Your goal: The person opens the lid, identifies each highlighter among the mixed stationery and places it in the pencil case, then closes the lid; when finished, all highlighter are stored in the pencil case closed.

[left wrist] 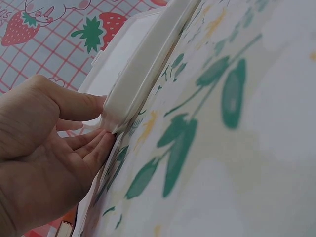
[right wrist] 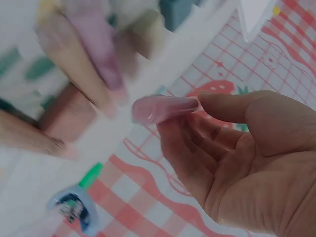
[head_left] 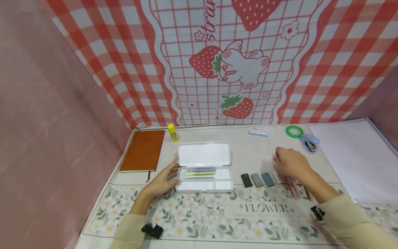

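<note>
My left hand pinches the left corner of an open white pencil case, thumb against its side in the left wrist view. The lid lies folded back, away from me. Several pens, yellowish and blue, lie in the case's upper compartment. To the right, my right hand is raised over the table and holds a pink pen between thumb and fingers. More pens, one purple and one tan, lie below that hand, blurred in the right wrist view.
Small black, grey and blue blocks stand in a row right of the case. Behind are a yellow glue stick, a small white-blue block, green tape and a stapler. A brown notebook lies left.
</note>
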Demonstrator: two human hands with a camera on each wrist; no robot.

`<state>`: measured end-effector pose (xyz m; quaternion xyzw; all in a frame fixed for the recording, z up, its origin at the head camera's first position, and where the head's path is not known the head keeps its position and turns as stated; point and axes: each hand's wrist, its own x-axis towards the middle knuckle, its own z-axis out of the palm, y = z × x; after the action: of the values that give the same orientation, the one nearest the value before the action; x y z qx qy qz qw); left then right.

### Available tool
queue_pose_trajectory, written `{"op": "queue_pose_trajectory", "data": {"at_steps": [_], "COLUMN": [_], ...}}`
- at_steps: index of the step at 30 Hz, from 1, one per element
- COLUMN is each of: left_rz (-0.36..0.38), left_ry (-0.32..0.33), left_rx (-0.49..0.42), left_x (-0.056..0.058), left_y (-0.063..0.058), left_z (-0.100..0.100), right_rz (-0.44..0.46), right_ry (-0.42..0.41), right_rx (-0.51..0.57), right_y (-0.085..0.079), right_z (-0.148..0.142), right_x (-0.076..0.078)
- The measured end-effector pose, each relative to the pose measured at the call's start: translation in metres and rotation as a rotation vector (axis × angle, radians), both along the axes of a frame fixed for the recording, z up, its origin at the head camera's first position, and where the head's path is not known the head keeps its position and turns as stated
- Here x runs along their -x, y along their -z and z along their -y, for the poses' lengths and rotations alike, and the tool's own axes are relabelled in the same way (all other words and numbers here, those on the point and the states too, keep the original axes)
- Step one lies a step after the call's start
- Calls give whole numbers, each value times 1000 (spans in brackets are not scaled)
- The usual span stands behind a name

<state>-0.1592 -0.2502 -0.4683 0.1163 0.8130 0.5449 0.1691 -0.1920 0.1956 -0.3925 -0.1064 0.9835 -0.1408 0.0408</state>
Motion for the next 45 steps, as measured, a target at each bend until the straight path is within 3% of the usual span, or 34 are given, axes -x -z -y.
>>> {"op": "queue_pose_trajectory", "data": {"at_steps": [8, 16, 23, 32, 38, 45], "left_rz": [5, 1, 0, -14, 6, 5], "left_ry": [-11, 8, 6, 24, 30, 1], "left_rx": [6, -5, -1, -7, -14, 7], "left_x": [-1, 0, 0, 1, 2, 1], "left_y": [0, -2, -1, 1, 1, 1], "left_z": [1, 1, 1, 1, 1, 3], "right_rz": [13, -137, -205, -97, -52, -30], "right_ry": [-117, -204, -267, -350, -408, -461], "right_rx": [-72, 12, 112, 135, 112, 81], "right_y": [-22, -27, -17, 3, 11, 29], "right_z": [15, 73, 133, 201, 228, 239], "right_x": [1, 7, 12, 7, 1, -5]}}
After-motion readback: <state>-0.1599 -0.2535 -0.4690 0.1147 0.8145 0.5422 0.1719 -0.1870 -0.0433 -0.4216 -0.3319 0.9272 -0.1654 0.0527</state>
